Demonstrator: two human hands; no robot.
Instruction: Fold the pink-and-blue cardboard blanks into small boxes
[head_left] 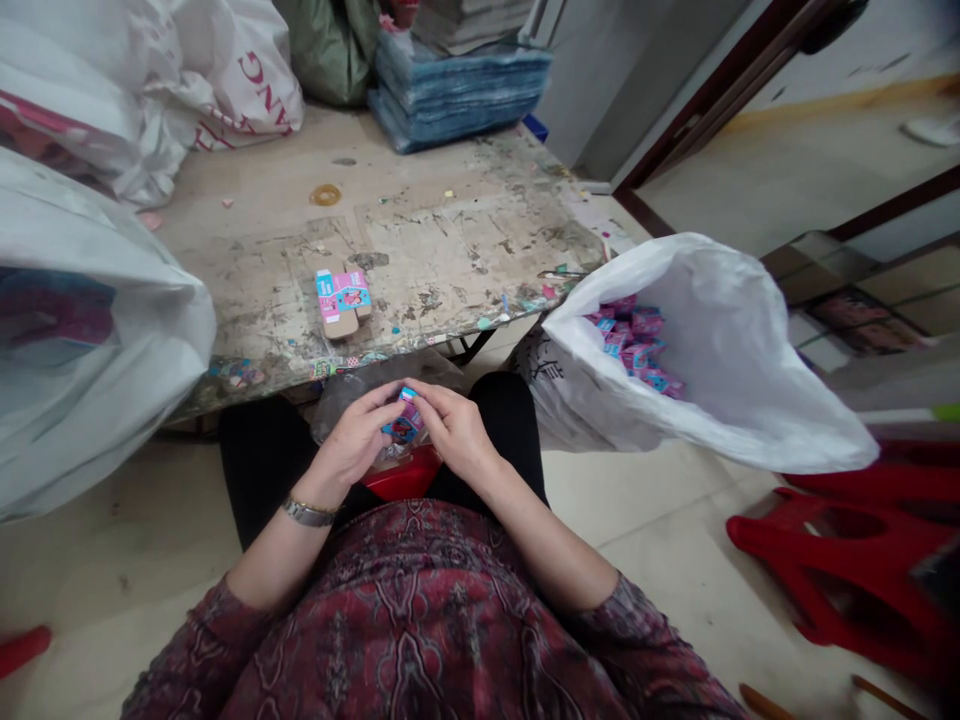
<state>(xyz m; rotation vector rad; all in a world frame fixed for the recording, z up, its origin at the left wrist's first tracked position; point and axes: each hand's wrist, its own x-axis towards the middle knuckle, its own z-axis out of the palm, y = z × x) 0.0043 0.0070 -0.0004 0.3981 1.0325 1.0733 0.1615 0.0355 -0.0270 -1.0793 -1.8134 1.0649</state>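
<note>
Over my lap, a small pink and blue printed box [405, 422] is held between both hands. My left hand [364, 432] closes on its left side, thumb and fingers at the upper edge. On the other side my right hand [455, 428] pinches the top end, where a light blue flap shows. Part of the box is hidden by the fingers. Ahead on the table, a flat unfolded carton [343, 300] in the same print lies near the front edge. To the right, several similar small boxes [637, 345] lie inside an open white sack [720, 330].
A worn, paint-stained table [420, 230] stands ahead, with a rubber band ring [325, 194] on it. Blue stacked bundles [457, 90] and white bags [225, 80] sit at its back. Another open white sack [150, 290] is at left. Red stools [847, 550] stand at right.
</note>
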